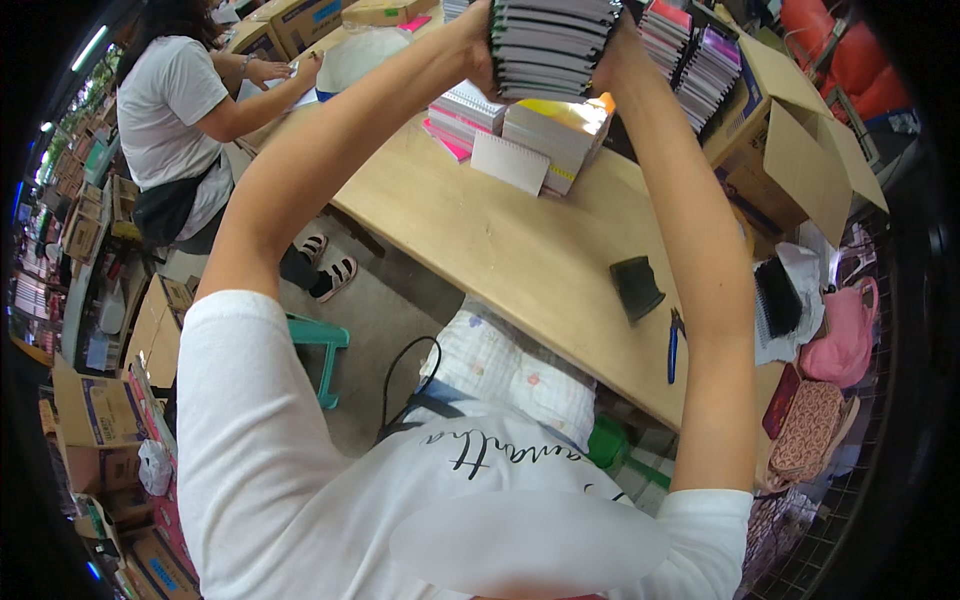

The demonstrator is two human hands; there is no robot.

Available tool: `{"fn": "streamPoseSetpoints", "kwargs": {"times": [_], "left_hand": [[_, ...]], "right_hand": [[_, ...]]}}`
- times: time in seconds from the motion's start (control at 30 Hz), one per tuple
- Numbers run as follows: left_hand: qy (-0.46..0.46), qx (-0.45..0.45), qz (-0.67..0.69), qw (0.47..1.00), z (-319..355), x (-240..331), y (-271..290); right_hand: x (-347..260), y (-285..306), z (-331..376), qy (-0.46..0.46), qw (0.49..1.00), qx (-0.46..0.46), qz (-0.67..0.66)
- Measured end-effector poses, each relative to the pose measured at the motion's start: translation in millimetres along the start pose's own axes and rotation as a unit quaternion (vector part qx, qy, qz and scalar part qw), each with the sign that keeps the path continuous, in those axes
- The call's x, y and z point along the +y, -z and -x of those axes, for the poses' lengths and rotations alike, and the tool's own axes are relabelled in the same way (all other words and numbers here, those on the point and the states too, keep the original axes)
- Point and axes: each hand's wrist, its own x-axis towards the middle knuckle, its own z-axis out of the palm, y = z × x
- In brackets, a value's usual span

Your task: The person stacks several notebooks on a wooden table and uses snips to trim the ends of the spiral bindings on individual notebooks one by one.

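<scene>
A thick stack of dark-edged, spiral-bound notebooks is held up over the far part of the table, between both my hands. My left hand grips its left side. On the opposite side my right hand presses against it, its fingers partly hidden. Just below the stack stand white spiral-bound pads, with pink and yellow covers showing among them. More piles of notebooks rise to the right of my right hand.
On the wooden table lie a dark flat piece and blue-handled pliers. An opened carton stands at the right, above a pink bag. Another person writes at the left, near a green stool.
</scene>
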Motion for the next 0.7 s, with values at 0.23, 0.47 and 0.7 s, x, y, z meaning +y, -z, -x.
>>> {"fn": "streamPoseSetpoints", "kwargs": {"times": [0.23,0.47,0.7], "left_hand": [[-0.023,-0.055,-0.026,0.998,-98,60,9],[-0.023,-0.082,-0.04,0.996,-203,108,38],[-0.004,-0.103,-0.055,0.993,-299,137,79]], "right_hand": [[-31,54,-106,0.01,0.999,-0.018,-0.037],[-16,117,-209,0.001,0.998,-0.008,-0.056],[31,152,-270,0.012,0.992,0.122,-0.013]]}}
